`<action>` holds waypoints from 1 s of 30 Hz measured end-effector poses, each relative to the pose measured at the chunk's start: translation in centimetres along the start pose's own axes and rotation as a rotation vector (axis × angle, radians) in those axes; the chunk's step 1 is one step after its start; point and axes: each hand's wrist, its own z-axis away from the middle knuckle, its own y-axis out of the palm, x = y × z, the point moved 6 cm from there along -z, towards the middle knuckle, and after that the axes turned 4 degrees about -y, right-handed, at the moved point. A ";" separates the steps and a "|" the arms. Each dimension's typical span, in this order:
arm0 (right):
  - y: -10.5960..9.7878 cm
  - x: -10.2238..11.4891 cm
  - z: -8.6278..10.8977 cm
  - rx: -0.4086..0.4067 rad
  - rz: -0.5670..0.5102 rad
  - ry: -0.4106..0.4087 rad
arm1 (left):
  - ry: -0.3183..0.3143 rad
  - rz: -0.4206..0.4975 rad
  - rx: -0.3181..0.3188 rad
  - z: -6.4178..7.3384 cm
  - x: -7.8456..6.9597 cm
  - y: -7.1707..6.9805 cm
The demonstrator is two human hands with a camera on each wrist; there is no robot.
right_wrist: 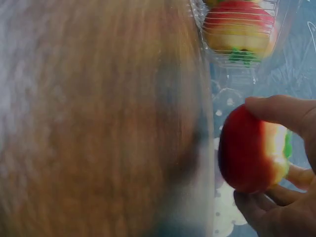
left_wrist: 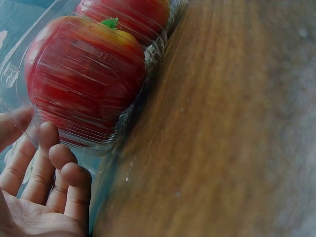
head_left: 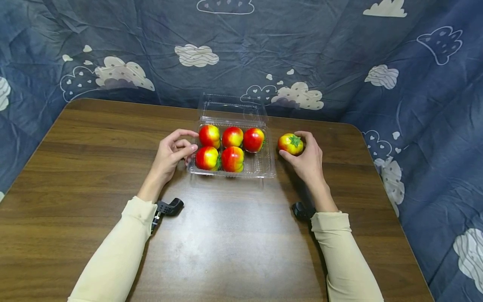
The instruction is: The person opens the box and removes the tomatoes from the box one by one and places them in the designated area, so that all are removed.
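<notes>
A clear plastic clamshell box (head_left: 258,167), lid raised at the back, holds several red-and-yellow tomato-like fruits (head_left: 232,159); its front right spot is bare. My left hand (head_left: 170,154) touches the box's left edge with thumb and fingertips, fingers loosely bent. In the left wrist view those fingers (left_wrist: 74,190) lie against the ribbed wall, and a fruit (left_wrist: 86,74) shows through the plastic. Right of the box, my right hand (head_left: 307,157) grips one more such fruit (head_left: 289,144), green leafy top facing up, between thumb and fingers. The right wrist view shows this fruit's red side (right_wrist: 244,153).
The brown wooden table (head_left: 226,235) reflects light in front of the box. A blue cloth with cloud prints (head_left: 166,25) hangs behind and at the right. A black camera (head_left: 171,206) is strapped to the left wrist, another black camera (head_left: 302,211) to the right.
</notes>
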 end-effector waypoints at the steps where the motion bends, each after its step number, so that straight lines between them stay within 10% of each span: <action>1: 0.1 -0.1 0.0 0.016 0.000 0.005 | 0.000 0.000 -0.001 0.0 0.0 0.0; 30: 0.2 0.8 0.0 0.047 -0.022 -0.017 | -0.003 0.001 0.006 -0.1 0.0 0.0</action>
